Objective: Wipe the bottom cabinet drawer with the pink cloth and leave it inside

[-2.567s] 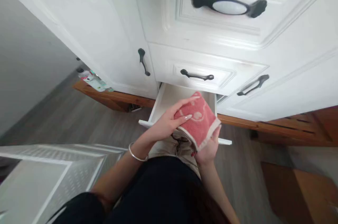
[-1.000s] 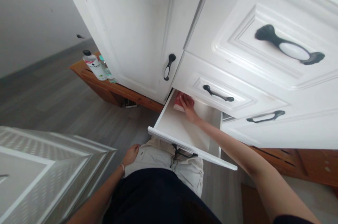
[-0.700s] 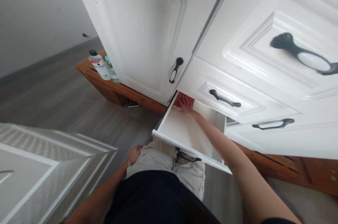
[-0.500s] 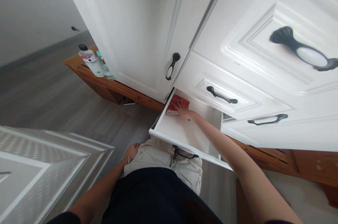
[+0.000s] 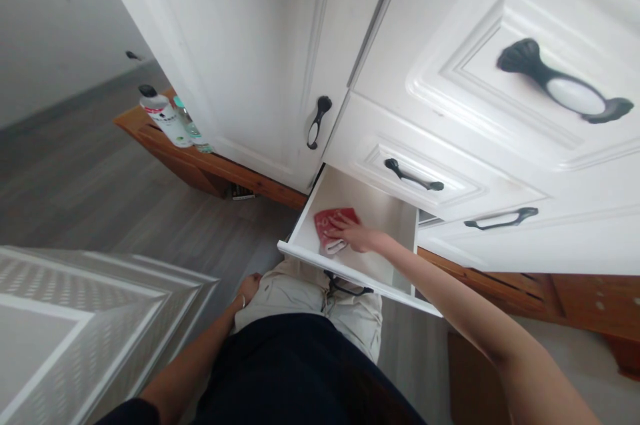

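Observation:
A pink cloth [image 5: 329, 227] with a pale edge lies on the white floor of the pulled-out bottom drawer [image 5: 395, 218]. My right hand [image 5: 356, 235] lies flat on the cloth, fingers spread, pressing it near the drawer's front left. My left hand [image 5: 248, 289] rests on my thigh, below the drawer's front edge, and holds nothing; a bracelet sits at its wrist.
White cabinet doors and shut drawers with black handles [image 5: 412, 175] stand above the pulled-out drawer. Two bottles [image 5: 163, 117] stand on a wooden base ledge [image 5: 210, 171] at the left. A white embossed panel [image 5: 95, 331] lies at the lower left. Grey wood floor surrounds.
Both hands first held the cloth over the drawer. Then my left hand dropped to my thigh; my right hand pushed the cloth to the drawer's back and has now drawn it toward the front.

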Demonstrator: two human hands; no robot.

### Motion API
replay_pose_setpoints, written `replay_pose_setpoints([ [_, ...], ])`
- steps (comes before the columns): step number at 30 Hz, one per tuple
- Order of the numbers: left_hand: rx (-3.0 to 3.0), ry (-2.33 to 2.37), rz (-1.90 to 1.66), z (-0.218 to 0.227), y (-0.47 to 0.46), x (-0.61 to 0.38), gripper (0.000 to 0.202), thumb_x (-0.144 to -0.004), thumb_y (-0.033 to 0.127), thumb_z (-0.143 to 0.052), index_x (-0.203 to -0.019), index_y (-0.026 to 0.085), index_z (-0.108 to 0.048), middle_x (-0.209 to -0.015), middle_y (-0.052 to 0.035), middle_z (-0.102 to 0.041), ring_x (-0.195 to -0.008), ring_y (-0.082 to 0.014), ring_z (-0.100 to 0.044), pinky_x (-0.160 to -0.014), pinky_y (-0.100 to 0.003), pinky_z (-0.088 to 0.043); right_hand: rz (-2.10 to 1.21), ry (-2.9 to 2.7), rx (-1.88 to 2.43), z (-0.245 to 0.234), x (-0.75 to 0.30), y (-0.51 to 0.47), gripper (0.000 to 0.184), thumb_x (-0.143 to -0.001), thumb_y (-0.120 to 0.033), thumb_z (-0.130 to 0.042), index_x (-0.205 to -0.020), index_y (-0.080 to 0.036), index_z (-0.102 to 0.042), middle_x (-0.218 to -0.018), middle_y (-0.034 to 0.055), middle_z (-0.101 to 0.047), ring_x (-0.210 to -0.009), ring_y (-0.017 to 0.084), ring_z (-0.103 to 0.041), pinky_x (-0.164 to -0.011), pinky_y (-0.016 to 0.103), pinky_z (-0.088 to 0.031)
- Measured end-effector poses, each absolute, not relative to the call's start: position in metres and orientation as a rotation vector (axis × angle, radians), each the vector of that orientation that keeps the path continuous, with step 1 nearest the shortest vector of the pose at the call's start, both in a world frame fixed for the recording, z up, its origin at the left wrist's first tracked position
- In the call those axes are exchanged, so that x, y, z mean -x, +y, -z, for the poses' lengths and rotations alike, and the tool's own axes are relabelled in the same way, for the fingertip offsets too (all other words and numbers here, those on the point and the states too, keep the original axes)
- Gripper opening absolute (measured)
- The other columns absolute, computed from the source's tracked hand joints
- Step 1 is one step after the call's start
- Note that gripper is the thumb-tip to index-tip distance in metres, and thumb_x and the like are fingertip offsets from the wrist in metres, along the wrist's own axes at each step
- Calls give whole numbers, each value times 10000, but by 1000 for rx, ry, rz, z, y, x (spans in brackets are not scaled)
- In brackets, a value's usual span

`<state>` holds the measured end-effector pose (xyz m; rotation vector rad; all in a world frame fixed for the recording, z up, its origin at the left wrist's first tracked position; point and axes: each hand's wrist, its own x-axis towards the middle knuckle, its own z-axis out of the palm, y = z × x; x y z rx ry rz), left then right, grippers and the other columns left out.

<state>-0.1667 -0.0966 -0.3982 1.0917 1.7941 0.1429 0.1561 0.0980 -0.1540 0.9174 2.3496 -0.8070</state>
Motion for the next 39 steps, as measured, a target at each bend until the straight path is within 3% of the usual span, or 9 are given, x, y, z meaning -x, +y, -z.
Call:
replay_pose_setpoints([
  [5, -1171, 1795, -267, 376, -77, 155, 353, -967, 313, -389, -941, 145, -698, -948, -86, -764, -958, -234, -725, -882, -340, -559, 506, 2173, -1459, 158, -231, 129, 906, -837, 31, -438, -1622, -345, -185, -1717, 64, 58, -1576, 365, 49, -1206, 723, -81],
  [11, -1393, 1731, -349, 341, -56, 107, 471, -979, 318, -329, -1290, 93, -601, -1301, -150, -680, -1191, -239, -654, -1044, -353, -510, 633, 1995, -1576, 175, -270, 144, 1057, -771, 59, -444, -1620, -319, 60, -1694, 101, 195, -1539, 441, 142, -1127, 778, -241],
  [17, -1720, 1632, -230, 314, -63, 42, 434, -951, 375, -506, -1213, 73, -674, -1345, -242, -629, -1363, -382, -503, -1193, -522, -333, 751, 2056, -1428, 173, -252, 127, 999, -793, 31, -496, -1629, -305, -66, -1705, 89, 124, -1548, 370, 146, -1238, 651, -92],
  [20, -1825, 1576, -172, 306, -65, 26, 411, -926, 395, -570, -1188, 108, -705, -1330, -228, -646, -1354, -422, -497, -1189, -602, -286, 917, 2040, -1256, 162, -240, 91, 991, -774, 12, -537, -1617, -349, -161, -1702, 76, 119, -1540, 390, 139, -1222, 683, -103],
  [23, -1878, 1548, -141, 301, -62, 24, 396, -926, 403, -582, -1186, 136, -719, -1316, -207, -664, -1355, -419, -501, -1184, -611, -285, 1177, 1992, -1106, 143, -237, 50, 974, -715, 5, -583, -1582, -347, -309, -1708, 68, -11, -1558, 376, 8, -1234, 632, -164],
  [29, -1929, 1531, -127, 299, -58, 23, 417, -931, 390, -579, -1250, 152, -705, -1330, -200, -666, -1345, -423, -525, -1160, -607, -333, 1834, 1806, -1230, 102, -250, 35, 817, -639, -44, -591, -1439, -205, -580, -1443, 124, -614, -1318, 309, -587, -1136, 468, -444],
  [32, -1946, 1544, -122, 299, -59, 18, 428, -927, 383, -581, -1261, 145, -703, -1347, -221, -650, -1349, -439, -522, -1155, -628, -333, 2354, 1622, -1488, 100, -231, 52, 776, -640, -93, -613, -1410, -190, -576, -1347, 115, -682, -1192, 266, -664, -986, 415, -562],
  [35, -1956, 1584, -100, 296, -61, 14, 413, -927, 390, -567, -1226, 154, -726, -1323, -230, -663, -1338, -430, -536, -1160, -612, -329, 2733, 1584, -1864, 112, -188, 81, 702, -596, -89, -592, -1294, -163, -582, -1238, 106, -727, -1047, 230, -712, -916, 392, -593],
  [39, -1972, 1632, -64, 292, -58, 14, 411, -923, 400, -558, -1230, 188, -731, -1321, -206, -673, -1329, -390, -554, -1157, -547, -346, 2619, 1772, -2332, 133, -119, 138, 614, -561, -72, -459, -1155, -202, -537, -1165, 61, -722, -958, 196, -703, -885, 405, -611],
])
